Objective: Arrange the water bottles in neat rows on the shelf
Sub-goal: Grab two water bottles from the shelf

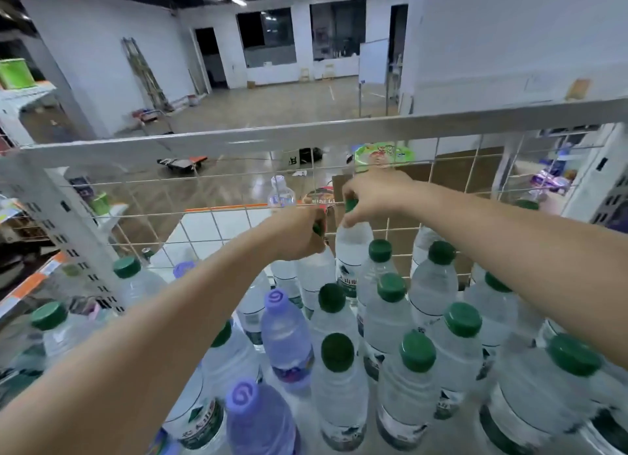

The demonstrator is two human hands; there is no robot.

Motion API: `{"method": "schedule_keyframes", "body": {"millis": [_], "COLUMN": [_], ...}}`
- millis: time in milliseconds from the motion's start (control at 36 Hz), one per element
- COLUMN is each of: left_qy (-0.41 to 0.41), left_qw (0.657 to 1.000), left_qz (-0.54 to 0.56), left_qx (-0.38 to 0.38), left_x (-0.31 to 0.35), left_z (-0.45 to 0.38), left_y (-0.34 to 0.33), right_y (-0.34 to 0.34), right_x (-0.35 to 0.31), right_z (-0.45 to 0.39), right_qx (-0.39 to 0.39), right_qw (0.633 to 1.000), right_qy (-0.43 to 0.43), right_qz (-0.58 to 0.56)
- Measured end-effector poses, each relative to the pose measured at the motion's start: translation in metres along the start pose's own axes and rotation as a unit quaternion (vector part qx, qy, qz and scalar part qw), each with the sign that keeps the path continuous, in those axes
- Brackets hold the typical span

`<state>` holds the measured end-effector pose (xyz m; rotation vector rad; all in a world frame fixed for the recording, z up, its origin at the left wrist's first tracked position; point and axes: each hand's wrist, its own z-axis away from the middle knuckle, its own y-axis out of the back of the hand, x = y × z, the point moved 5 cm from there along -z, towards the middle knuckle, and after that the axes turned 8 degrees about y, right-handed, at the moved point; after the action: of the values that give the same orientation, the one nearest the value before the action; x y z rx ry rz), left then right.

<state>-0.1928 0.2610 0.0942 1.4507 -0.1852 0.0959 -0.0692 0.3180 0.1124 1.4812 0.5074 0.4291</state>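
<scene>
Both hands work the far row by the wire back (pixel 210 223). The left hand (pixel 294 232) grips one bottle's cap (pixel 317 228); the right hand (pixel 370 196) pinches another bottle (pixel 351 247) by its cap. Next, I judge: seat both upright, in line.

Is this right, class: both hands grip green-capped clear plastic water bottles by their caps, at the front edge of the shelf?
Not quite. The head view shows the left hand and right hand gripping green-capped clear plastic water bottles by their caps at the back, beside the white wire mesh panel.
</scene>
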Motion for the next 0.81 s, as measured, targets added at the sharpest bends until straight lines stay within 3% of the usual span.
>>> {"method": "schedule_keyframes", "body": {"millis": [139, 306, 528, 722, 806], "left_qy": [-0.022, -0.036, -0.011, 0.053, 0.066], "left_qw": [0.998, 0.996, 0.999, 0.998, 0.997], "left_qz": [-0.033, -0.064, -0.013, 0.028, 0.024], "left_qx": [-0.038, -0.041, -0.048, 0.025, 0.04], "left_x": [-0.003, -0.002, -0.005, -0.018, -0.022], "left_z": [-0.006, -0.004, 0.019, 0.054, 0.076], "left_y": [-0.017, -0.019, -0.012, 0.014, 0.022], "right_y": [-0.022, -0.031, -0.034, -0.008, 0.005], "right_x": [0.01, 0.016, 0.003, -0.018, -0.04], "right_z": [-0.001, 0.0, 0.002, 0.016, 0.026], "right_qx": [-0.082, -0.088, -0.118, -0.029, 0.016], "right_qw": [0.996, 0.992, 0.984, 0.999, 0.998], "right_qy": [-0.028, -0.052, -0.044, 0.008, 0.053], "right_qz": [-0.002, -0.073, -0.124, 0.023, -0.019]}}
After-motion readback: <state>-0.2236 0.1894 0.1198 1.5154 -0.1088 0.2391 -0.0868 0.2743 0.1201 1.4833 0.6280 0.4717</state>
